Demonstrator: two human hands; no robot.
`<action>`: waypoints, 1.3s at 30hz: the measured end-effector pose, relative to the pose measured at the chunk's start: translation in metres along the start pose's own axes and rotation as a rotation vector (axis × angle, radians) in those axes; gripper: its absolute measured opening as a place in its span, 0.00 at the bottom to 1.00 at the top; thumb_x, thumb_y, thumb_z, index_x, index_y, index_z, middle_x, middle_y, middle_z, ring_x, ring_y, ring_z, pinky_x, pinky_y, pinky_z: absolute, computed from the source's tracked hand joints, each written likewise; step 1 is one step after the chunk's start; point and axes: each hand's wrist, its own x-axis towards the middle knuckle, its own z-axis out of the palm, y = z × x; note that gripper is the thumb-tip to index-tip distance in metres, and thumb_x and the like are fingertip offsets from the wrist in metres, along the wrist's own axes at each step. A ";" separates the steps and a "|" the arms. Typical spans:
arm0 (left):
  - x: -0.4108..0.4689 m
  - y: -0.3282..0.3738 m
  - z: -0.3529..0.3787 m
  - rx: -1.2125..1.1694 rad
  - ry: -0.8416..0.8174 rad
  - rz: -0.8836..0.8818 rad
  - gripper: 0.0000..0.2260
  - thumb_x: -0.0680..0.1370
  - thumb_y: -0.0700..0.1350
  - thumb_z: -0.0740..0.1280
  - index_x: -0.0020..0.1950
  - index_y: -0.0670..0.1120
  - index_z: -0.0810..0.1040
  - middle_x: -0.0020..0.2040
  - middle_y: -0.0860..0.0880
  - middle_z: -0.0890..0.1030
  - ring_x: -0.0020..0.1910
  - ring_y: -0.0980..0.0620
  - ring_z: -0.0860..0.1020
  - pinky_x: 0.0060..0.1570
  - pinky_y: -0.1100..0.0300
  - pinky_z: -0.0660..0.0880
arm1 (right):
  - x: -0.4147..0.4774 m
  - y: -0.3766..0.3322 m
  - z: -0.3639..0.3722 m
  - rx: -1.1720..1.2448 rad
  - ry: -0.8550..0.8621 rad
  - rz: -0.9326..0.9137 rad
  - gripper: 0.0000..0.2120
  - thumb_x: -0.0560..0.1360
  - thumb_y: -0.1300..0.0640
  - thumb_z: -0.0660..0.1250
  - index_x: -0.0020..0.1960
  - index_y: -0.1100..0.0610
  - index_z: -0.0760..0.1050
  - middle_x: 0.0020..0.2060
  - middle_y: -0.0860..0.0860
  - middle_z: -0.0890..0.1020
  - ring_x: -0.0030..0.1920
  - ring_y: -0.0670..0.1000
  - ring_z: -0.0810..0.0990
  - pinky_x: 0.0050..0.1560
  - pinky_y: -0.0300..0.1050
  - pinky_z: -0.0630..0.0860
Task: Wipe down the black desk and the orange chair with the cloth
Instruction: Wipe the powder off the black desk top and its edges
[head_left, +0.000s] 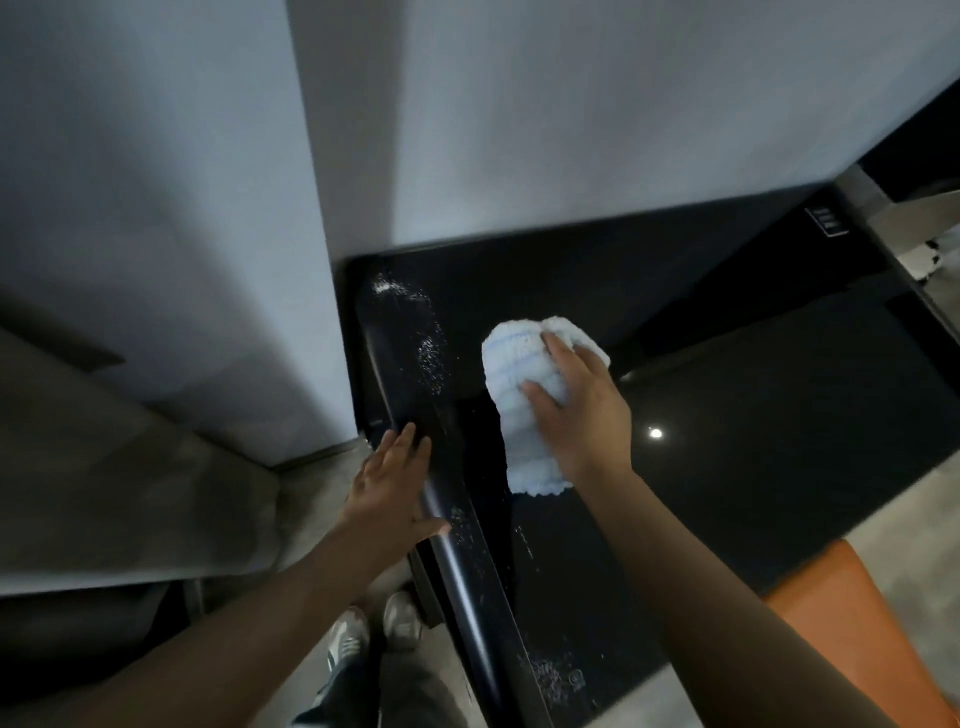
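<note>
Right in the middle of the frame, the right hand (576, 410) is down on the cloth (514, 410), a pale blue-and-white bundle of towelling, with fingers curled over its upper end and the thumb pressed into its side, a firm grip that holds it flat against the black desk (753, 389). The desk's glossy top runs from the centre out to the right of the frame, and a bright light spot (655, 433) reflects just right of that wrist. Over on the left, the left hand (395, 488) lies open, fingers straight and together, resting on the desk's rounded front edge and holding nothing. Between the two hands and further up the frame, white specks (431, 353) are scattered across the dark surface, with more dotted along the edge toward the bottom. The orange chair (841, 613) sits at the lower right, just beside the desk, partly hidden behind the right forearm. Below the desk edge, a pair of light shoes (374, 634) stands on the grey floor (311, 499). A pale wall (571, 114) fills the upper frame.
</note>
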 end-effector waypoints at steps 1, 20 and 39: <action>0.002 -0.005 -0.003 0.003 0.014 -0.012 0.43 0.75 0.64 0.62 0.78 0.47 0.41 0.78 0.48 0.36 0.77 0.48 0.38 0.75 0.56 0.42 | 0.015 -0.006 0.003 -0.015 -0.002 -0.030 0.26 0.79 0.46 0.62 0.75 0.44 0.61 0.71 0.48 0.68 0.62 0.48 0.74 0.48 0.38 0.68; 0.036 -0.058 0.004 -0.204 0.064 -0.233 0.42 0.75 0.63 0.64 0.79 0.50 0.44 0.79 0.49 0.40 0.77 0.49 0.38 0.76 0.50 0.48 | 0.206 -0.094 0.109 -0.236 -0.251 -0.249 0.27 0.78 0.49 0.64 0.75 0.45 0.62 0.72 0.52 0.67 0.67 0.54 0.71 0.55 0.50 0.75; 0.046 -0.050 -0.010 -0.268 0.022 -0.170 0.41 0.75 0.62 0.64 0.79 0.49 0.45 0.79 0.50 0.42 0.78 0.50 0.43 0.76 0.52 0.48 | 0.138 -0.063 0.104 -0.253 -0.272 -0.254 0.23 0.79 0.48 0.62 0.72 0.47 0.65 0.68 0.51 0.66 0.63 0.53 0.71 0.44 0.44 0.69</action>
